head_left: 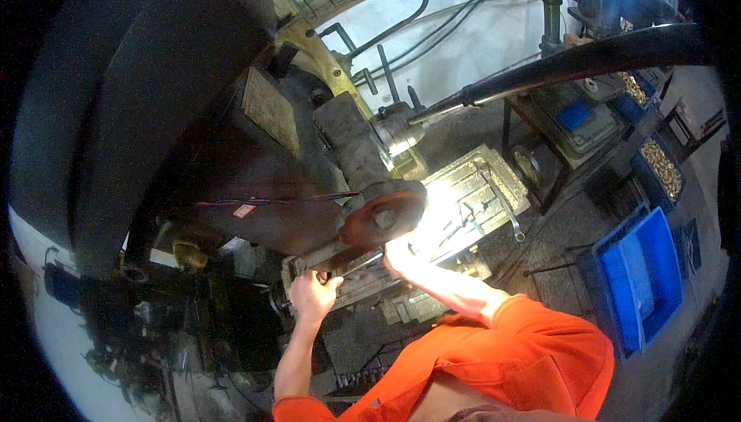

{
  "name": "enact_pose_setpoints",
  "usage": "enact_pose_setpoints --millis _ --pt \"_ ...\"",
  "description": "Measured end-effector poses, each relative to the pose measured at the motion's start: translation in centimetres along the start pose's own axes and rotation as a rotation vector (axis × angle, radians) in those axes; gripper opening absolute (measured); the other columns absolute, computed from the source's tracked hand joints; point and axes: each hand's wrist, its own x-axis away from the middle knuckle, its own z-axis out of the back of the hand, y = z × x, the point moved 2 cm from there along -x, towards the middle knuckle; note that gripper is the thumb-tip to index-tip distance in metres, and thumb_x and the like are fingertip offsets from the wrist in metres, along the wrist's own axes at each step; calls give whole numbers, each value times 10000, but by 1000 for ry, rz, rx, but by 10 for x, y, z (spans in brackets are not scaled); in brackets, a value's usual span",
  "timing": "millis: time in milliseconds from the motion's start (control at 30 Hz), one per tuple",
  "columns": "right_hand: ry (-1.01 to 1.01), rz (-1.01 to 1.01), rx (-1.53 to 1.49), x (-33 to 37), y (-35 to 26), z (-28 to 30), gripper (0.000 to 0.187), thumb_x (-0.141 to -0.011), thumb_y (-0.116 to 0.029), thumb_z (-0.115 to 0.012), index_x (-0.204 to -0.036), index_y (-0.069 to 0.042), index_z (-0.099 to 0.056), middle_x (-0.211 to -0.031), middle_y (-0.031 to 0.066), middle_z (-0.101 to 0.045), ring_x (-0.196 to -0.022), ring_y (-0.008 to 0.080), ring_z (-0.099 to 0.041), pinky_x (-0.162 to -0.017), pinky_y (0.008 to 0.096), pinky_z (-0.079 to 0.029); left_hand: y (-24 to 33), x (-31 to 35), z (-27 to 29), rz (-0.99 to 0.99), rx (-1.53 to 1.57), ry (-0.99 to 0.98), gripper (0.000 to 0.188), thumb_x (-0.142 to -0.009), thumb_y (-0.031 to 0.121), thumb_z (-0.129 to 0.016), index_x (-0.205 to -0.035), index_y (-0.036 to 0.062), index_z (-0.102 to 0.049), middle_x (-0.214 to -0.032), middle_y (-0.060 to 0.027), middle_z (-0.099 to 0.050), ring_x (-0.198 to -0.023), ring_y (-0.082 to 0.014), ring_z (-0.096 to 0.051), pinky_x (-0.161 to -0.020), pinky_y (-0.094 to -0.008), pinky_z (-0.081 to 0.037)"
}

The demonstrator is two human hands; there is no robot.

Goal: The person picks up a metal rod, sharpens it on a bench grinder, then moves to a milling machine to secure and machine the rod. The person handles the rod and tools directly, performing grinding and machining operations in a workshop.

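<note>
At a milling-type machine, my left hand [312, 294] is closed at the near left end of the worktable, its thumb toward the right. Something small and dark shows at its fingertips, too small to name. My right hand [395, 260] reaches in under the round reddish-brown machine head [384, 216], against the bright lamp glare. Its fingers are mostly hidden and washed out. A pale narrow metal edge [361, 265] lies between the two hands; I cannot tell whether either one grips it. The slotted metal worktable [494, 190] stretches away to the right, dusted with chips.
A wrench [518, 229] lies at the table's right end. To the right stand a blue plastic bin [642, 279] and a crate of small brass-coloured parts [661, 167]. A thick black hose [571, 67] crosses above. Dark machine bodywork [154, 90] fills the upper left.
</note>
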Motion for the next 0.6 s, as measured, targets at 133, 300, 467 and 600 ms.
enact_pose_setpoints --millis 133,300,467,600 --pt "38 -62 -119 -3 0 -6 150 -817 -170 -478 -881 -51 -541 -836 105 -554 -770 211 -563 -659 348 -465 10 -3 11 -53 -41 -5 354 -574 362 -788 -609 78 -579 -589 -104 -592 -586 -306 -591 -551 -405 -444" --pt "91 -128 -246 -10 1 -11 174 -854 -166 -457 -950 -36 -522 -897 113 -551 -829 210 -564 -705 339 -471 15 -8 19 -45 -76 -66 380 -591 399 -766 -561 62 -592 -584 -130 -593 -591 -331 -591 -544 -418 -438" --pt "129 -198 -374 -11 4 -14 201 -890 -162 -437 -1019 -22 -502 -959 122 -549 -889 209 -564 -750 331 -477 21 -7 23 -67 -79 -57 382 -590 393 -759 -570 48 -597 -584 -141 -586 -592 -338 -588 -528 -422 -432" --pt "126 -360 -829 0 15 -10 224 -919 -158 -420 -1074 -10 -486 -1008 128 -547 -936 208 -565 -787 325 -481 18 -2 21 -120 -78 10 347 -604 378 -754 -594 61 -611 -590 -141 -585 -583 -333 -580 -532 -414 -431"
